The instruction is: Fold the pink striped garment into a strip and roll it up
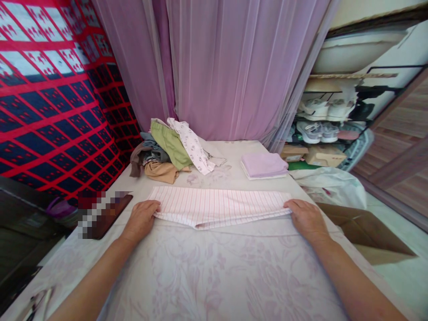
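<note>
White trousers with pink stripes lie folded lengthwise across the cloth-covered surface, a pointed crotch corner sticking out toward me. My left hand is closed on their left end, thumb and fingers pinching the near corner. At the opposite end, my right hand grips the near right corner the same way. The fabric stretches fairly flat between both hands. Beyond it on the right sits a folded stack with a lilac piece on top. A loose heap of clothes, with a green garment among them, lies back left.
A dark phone-like slab, partly pixelated, rests left of my left hand. Purple curtains hang behind the patterned sheet. On the right stand a shoe rack with white shoes and an open cardboard box.
</note>
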Demonstrator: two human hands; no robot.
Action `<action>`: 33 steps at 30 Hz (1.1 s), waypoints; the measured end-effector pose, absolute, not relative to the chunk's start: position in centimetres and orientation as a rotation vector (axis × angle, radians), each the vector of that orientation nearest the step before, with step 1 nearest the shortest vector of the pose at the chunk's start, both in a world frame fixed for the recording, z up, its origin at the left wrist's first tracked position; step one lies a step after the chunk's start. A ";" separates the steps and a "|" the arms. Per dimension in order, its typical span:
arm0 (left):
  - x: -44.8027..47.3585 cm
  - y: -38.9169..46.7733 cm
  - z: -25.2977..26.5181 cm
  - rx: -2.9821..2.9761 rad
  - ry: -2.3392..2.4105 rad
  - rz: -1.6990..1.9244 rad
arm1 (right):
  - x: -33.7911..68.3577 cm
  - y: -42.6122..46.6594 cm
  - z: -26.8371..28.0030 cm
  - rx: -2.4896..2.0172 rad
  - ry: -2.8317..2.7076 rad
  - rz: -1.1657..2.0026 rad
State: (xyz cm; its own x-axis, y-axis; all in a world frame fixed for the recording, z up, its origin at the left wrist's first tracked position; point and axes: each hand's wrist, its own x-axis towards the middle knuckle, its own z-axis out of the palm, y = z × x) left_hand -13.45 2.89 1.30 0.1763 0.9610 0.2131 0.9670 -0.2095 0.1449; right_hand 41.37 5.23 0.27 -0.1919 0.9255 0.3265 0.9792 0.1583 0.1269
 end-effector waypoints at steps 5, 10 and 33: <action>-14.6 2.8 0.6 -2.388 -2.097 -0.675 | 38.7 4.4 0.7 -1.915 -2.153 -0.324; -15.6 2.5 0.1 -2.046 -2.463 -1.170 | 27.8 1.5 2.0 -1.461 -2.192 0.449; -15.8 2.9 -1.5 -1.975 -2.540 -1.274 | 13.3 -1.6 1.2 -1.366 -1.333 1.780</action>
State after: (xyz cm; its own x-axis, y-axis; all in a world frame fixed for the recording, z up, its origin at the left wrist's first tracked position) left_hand -15.82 2.90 -1.49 -0.3146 0.9321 0.1796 0.7013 0.1007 0.7057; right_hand 13.30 -1.65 1.21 -0.3519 0.8435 -0.4058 0.1522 -0.3761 -0.9140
